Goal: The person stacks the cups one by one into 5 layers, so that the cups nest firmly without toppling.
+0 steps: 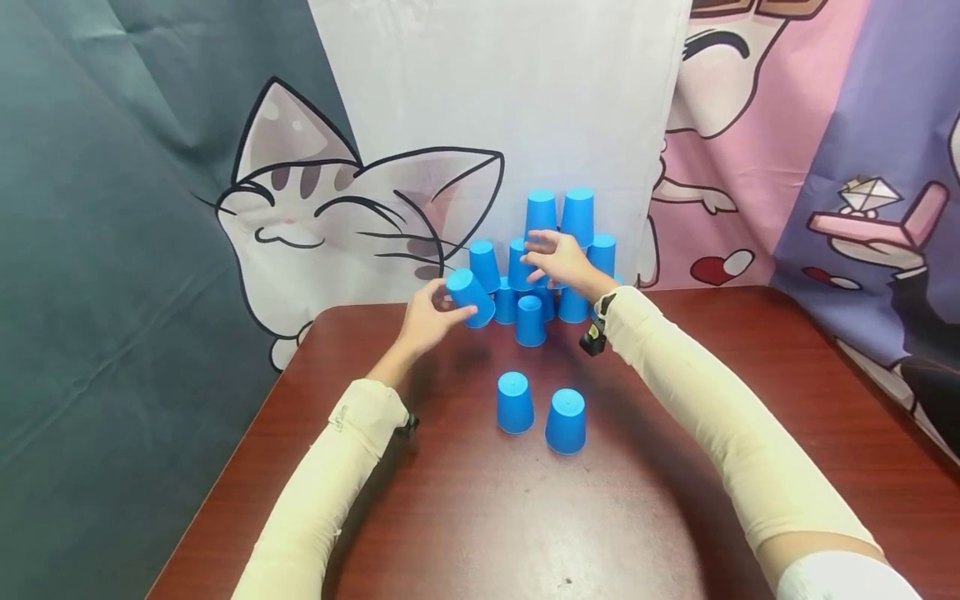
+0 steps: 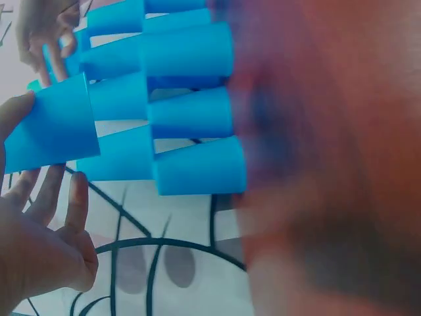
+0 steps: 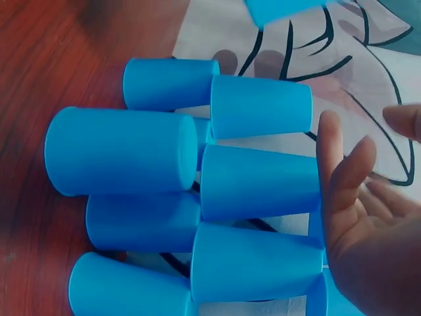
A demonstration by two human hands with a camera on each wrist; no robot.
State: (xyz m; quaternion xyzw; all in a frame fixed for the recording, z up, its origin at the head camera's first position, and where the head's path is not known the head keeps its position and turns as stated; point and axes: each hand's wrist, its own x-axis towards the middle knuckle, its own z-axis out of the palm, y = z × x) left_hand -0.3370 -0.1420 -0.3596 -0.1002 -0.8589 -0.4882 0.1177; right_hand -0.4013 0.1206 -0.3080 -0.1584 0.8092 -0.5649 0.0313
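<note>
My left hand (image 1: 429, 321) grips a tilted blue cup (image 1: 471, 298) between thumb and fingers, at the left front of a stack of blue cups. In the left wrist view, the thumb lies on one side of the held cup (image 2: 52, 128) and the fingers on the other. My right hand (image 1: 561, 260) is raised before the middle of the stack, its fingers loosely spread and holding nothing. In the right wrist view, its fingertips overlap the ends of second-row cups (image 3: 260, 181). Two top-row cups (image 1: 578, 218) stand side by side above that row.
A single blue cup (image 1: 531, 323) stands just in front of the stack. Nearer me, two more cups, one left (image 1: 514, 404) and one right (image 1: 566, 423), stand mouth down on the brown table (image 1: 480, 517). A printed cloth (image 1: 510, 92) hangs close behind the stack.
</note>
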